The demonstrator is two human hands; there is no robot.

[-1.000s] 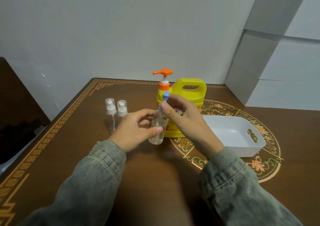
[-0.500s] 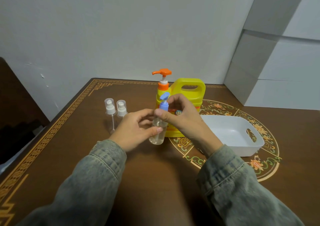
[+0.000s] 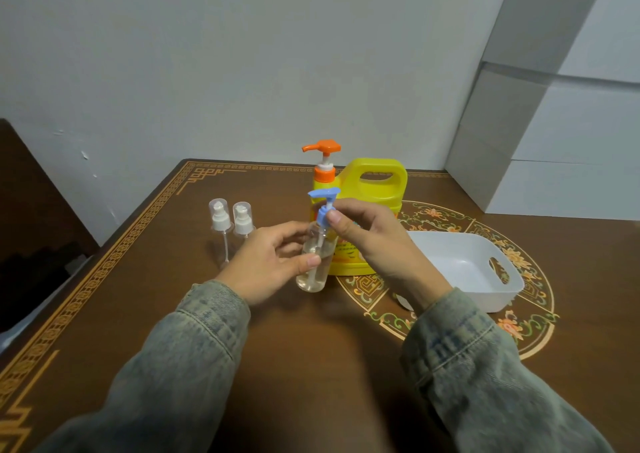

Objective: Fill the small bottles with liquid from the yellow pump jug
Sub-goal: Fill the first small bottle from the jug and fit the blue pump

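Observation:
A small clear bottle (image 3: pixel 313 272) with liquid in its lower part stands on the table just left of the yellow pump jug (image 3: pixel 372 189), whose orange pump head (image 3: pixel 322 147) points left. My left hand (image 3: pixel 273 262) grips the bottle's body. My right hand (image 3: pixel 367 237) pinches the collar of a blue pump cap (image 3: pixel 323 198), held above the bottle's neck with its white tube still reaching down inside. Two more small clear bottles (image 3: pixel 230 225) with white spray caps stand to the left.
A white plastic basket (image 3: pixel 498 300) sits right of the jug on the brown patterned table (image 3: pixel 138 262). The wall runs close behind the jug. White boxes (image 3: pixel 554 140) are stacked at the back right.
My right hand has lifted the blue pump cap up off the bottle's neck, drawing the tube partly out. My left hand has kept the bottle in place.

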